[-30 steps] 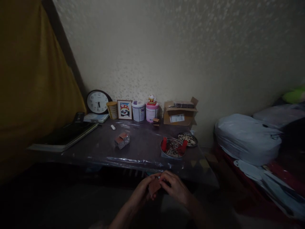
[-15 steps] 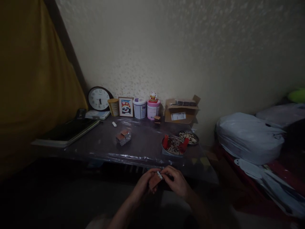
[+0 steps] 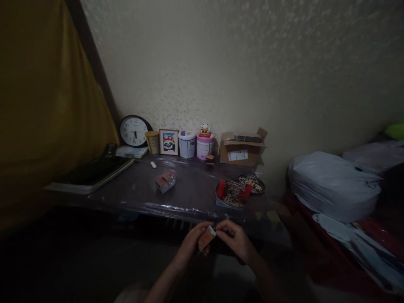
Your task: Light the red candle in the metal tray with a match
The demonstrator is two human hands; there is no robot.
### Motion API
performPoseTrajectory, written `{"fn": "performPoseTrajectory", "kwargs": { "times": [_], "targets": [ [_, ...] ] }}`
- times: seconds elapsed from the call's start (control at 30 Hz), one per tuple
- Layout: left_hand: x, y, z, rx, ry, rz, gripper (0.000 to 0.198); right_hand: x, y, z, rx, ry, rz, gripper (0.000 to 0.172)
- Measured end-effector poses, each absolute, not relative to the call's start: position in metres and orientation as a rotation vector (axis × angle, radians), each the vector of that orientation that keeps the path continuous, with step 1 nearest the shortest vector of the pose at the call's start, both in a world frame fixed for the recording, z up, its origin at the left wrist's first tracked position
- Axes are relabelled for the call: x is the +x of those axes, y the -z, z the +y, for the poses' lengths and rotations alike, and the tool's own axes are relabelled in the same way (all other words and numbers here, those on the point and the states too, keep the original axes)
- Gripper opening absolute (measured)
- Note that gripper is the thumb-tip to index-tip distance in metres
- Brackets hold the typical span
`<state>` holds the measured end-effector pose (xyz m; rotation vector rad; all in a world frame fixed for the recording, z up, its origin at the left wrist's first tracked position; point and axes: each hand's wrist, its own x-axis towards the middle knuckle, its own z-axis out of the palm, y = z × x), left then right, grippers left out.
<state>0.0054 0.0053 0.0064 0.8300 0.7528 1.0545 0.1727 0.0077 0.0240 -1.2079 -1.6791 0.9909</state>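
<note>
Orange-brown box [image 3: 206, 238] sits in the left hand [image 3: 193, 239], before the table edge [image 3: 186, 208].

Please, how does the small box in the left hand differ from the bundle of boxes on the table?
The small box is a single piece, while the bundle of boxes groups several and is larger overall. The small box is held tilted in the left hand; the bundle of boxes rests on the table. Both show reddish-brown faces and paler parts.
</note>
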Motion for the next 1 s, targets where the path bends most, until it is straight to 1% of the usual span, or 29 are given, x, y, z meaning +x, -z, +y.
{"fn": "performPoseTrajectory", "kwargs": {
  "times": [0.23, 0.37, 0.47, 0.6, 0.73, 0.87, 1.0],
  "targets": [
    [0.006, -0.003, 0.011, 0.916, -0.997, 0.803, 0.041, 0.17, -0.024, 0.008, -1.285, -1.067, -1.636, 0.014],
    [0.006, -0.003, 0.012, 0.919, -1.011, 0.812, 0.041, 0.173, -0.022, 0.011, -1.246, -1.072, -1.597, 0.013],
    [0.006, -0.003, 0.011, 0.91, -1.03, 0.827, 0.04, 0.175, -0.021, 0.011, -1.264, -0.998, -1.627, 0.011],
    [0.008, -0.006, 0.008, 0.927, -1.045, 0.875, 0.039, 0.176, -0.023, 0.008, -1.279, -0.744, -1.838, 0.009],
    [0.011, -0.008, 0.002, 1.042, -1.044, 0.968, 0.038, 0.177, -0.025, 0.006, -1.239, -0.592, -1.991, 0.012],
    [0.014, -0.008, 0.0, 1.102, -1.079, 0.956, 0.032, 0.176, -0.026, 0.007, -1.224, -0.571, -1.993, 0.012],
    [0.016, -0.009, 0.0, 1.111, -1.055, 0.917, 0.028, 0.17, -0.025, 0.007, -1.177, -0.661, -1.892, 0.009]
  ]
}}
